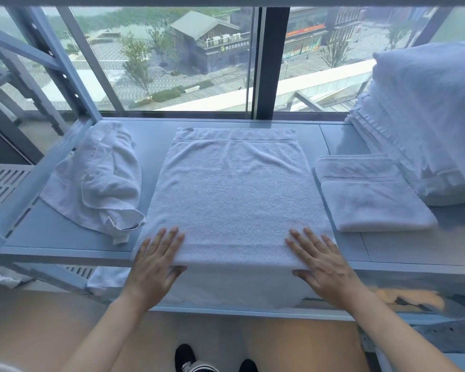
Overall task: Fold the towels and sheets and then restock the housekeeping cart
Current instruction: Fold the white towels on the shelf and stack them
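Towel (234,189) lies flat mid-shelf (65,234) w/ near end hanging off the shelf edge, left hand (153,264) & right hand (325,264) spread flat on it, thumbs under; overhang could drag it off.

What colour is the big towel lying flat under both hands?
White, a plain terry towel with a woven band near its far edge. The head view shows it best.

A hotel linen or housekeeping storage area. Indicators: a grey metal shelving unit (65,237) under both hands, white folded towels (371,194) right of the right hand (325,267), stacked linen (424,124) beyond, and a high-floor window (172,63) ahead overlooking a plaza.
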Motion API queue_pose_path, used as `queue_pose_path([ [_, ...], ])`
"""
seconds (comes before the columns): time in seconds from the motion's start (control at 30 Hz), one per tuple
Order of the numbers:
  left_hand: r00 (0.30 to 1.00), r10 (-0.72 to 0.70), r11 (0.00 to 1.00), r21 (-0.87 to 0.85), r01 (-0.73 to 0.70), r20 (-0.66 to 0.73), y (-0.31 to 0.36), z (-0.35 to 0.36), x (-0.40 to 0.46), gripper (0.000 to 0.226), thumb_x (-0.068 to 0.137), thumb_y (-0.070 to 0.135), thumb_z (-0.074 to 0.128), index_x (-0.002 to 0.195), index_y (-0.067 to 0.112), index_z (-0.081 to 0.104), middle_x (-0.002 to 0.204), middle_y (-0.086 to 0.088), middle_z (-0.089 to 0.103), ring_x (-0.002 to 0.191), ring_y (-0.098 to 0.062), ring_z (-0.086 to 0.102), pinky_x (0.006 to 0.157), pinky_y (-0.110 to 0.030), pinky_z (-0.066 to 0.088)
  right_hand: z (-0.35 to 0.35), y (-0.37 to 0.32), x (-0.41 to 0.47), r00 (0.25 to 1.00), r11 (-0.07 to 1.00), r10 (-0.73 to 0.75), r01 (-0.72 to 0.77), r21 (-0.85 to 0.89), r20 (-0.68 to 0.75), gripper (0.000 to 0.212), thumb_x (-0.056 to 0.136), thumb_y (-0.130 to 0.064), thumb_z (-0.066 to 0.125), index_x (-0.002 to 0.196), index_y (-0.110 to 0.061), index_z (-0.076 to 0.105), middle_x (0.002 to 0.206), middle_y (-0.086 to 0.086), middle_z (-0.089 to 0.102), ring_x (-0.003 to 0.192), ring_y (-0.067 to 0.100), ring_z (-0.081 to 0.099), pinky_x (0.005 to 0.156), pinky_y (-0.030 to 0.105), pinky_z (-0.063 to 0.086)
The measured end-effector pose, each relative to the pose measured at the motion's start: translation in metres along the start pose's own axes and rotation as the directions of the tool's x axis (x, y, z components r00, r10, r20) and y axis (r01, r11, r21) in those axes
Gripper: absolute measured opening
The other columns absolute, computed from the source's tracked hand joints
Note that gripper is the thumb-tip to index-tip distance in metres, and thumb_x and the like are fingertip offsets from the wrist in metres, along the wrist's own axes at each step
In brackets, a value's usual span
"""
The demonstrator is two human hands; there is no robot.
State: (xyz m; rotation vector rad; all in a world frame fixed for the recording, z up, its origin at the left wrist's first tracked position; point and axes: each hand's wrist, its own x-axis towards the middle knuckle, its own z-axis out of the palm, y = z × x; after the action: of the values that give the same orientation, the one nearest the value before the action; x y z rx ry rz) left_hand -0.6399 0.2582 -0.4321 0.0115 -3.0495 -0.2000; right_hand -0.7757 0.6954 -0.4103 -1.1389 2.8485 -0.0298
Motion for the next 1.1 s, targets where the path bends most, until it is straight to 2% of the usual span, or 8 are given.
queue_pose_path([
  [0.33, 0.981, 0.074, 0.996, -0.032, -0.081, -0.181, 0.014, -0.011, -0.013, 0.055, 0.105, 0.044, 0.031, 0.143, 0.018, 0.061, 0.152, -0.003, 0.053, 0.141, -0.030, 0.049, 0.107, -0.054, 0.044, -0.001, -0.017, -0.019, 0.978, 0.999, 0.027, -0.017, 0.050, -0.208, 0.056, 0.104, -0.041, 0.034, 0.152, -0.017, 0.049, 0.162, 0.001, 0.040, 0.149, 0.031, 0.037, 0.114, 0.052, 0.037],
  [0.5, 0.928, 0.176, 0.984, 0.023, -0.179, -0.330, 0.011, -0.034, -0.043, 0.032, 0.102, 0.037, 0.049, 0.099, 0.017, 0.074, 0.100, 0.002, 0.073, 0.087, -0.029, 0.070, 0.073, -0.039, 0.051, -0.019, -0.037, -0.051, 0.925, 0.995, 0.086, -0.061, 0.078, -0.370, 0.046, 0.108, -0.042, 0.036, 0.111, -0.014, 0.072, 0.113, 0.002, 0.073, 0.101, 0.029, 0.069, 0.077, 0.041, 0.056],
  [0.57, 0.931, 0.169, 0.985, 0.011, -0.175, -0.325, 0.009, -0.048, -0.062, 0.022, 0.099, 0.033, 0.055, 0.093, 0.017, 0.069, 0.087, 0.004, 0.065, 0.072, -0.026, 0.064, 0.058, -0.036, 0.048, -0.029, -0.050, -0.063, 0.914, 0.989, 0.149, -0.132, 0.072, -0.378, 0.043, 0.107, -0.043, 0.038, 0.099, -0.015, 0.070, 0.086, -0.001, 0.068, 0.075, 0.027, 0.066, 0.061, 0.036, 0.051],
  [0.67, 0.921, 0.151, 0.982, -0.050, -0.181, -0.360, 0.003, -0.068, -0.094, 0.011, 0.096, 0.022, 0.060, 0.099, 0.017, 0.069, 0.087, 0.004, 0.063, 0.070, -0.024, 0.063, 0.050, -0.033, 0.047, -0.046, -0.073, -0.079, 0.902, 0.981, 0.193, -0.181, 0.066, -0.385, 0.006, 0.096, -0.017, 0.062, 0.095, -0.017, 0.068, 0.078, -0.002, 0.063, 0.069, 0.028, 0.065, 0.055, 0.034, 0.048],
  [0.8, 0.921, 0.097, 0.980, -0.123, -0.154, -0.378, -0.013, -0.095, -0.137, 0.025, 0.084, -0.005, 0.074, 0.097, 0.015, 0.070, 0.092, 0.004, 0.067, 0.081, -0.024, 0.065, 0.052, -0.034, 0.051, -0.067, -0.105, -0.102, 0.898, 0.979, 0.195, -0.156, 0.128, -0.395, 0.045, 0.075, 0.018, 0.067, 0.103, -0.016, 0.074, 0.088, 0.000, 0.069, 0.081, 0.029, 0.069, 0.064, 0.034, 0.054],
  [0.97, 0.902, 0.093, 0.965, -0.187, -0.187, -0.422, -0.016, -0.126, -0.184, 0.020, 0.080, -0.004, 0.081, 0.093, 0.009, 0.073, 0.091, -0.001, 0.070, 0.082, -0.028, 0.069, 0.057, -0.038, 0.058, -0.090, -0.147, -0.150, 0.864, 0.968, 0.238, -0.176, 0.178, -0.444, 0.046, 0.078, 0.022, 0.063, 0.110, -0.009, 0.075, 0.095, 0.004, 0.072, 0.090, 0.030, 0.069, 0.073, 0.038, 0.057],
  [1.03, 0.885, 0.085, 0.959, -0.205, -0.198, -0.458, -0.013, -0.137, -0.202, 0.006, 0.088, 0.006, 0.077, 0.093, 0.007, 0.073, 0.089, -0.002, 0.070, 0.080, -0.029, 0.070, 0.058, -0.038, 0.058, -0.095, -0.159, -0.172, 0.852, 0.967, 0.246, -0.182, 0.180, -0.462, 0.040, 0.080, 0.018, 0.066, 0.108, -0.009, 0.076, 0.092, 0.004, 0.072, 0.087, 0.030, 0.070, 0.072, 0.037, 0.056],
  [1.1, 0.877, 0.066, 0.956, -0.222, -0.192, -0.476, -0.009, -0.146, -0.221, 0.017, 0.092, 0.023, 0.068, 0.091, 0.006, 0.072, 0.086, -0.003, 0.069, 0.075, -0.030, 0.069, 0.058, -0.038, 0.057, -0.099, -0.169, -0.196, 0.827, 0.959, 0.281, -0.218, 0.183, -0.487, 0.026, 0.085, 0.008, 0.072, 0.104, -0.011, 0.076, 0.089, 0.003, 0.072, 0.080, 0.031, 0.071, 0.067, 0.036, 0.055],
])
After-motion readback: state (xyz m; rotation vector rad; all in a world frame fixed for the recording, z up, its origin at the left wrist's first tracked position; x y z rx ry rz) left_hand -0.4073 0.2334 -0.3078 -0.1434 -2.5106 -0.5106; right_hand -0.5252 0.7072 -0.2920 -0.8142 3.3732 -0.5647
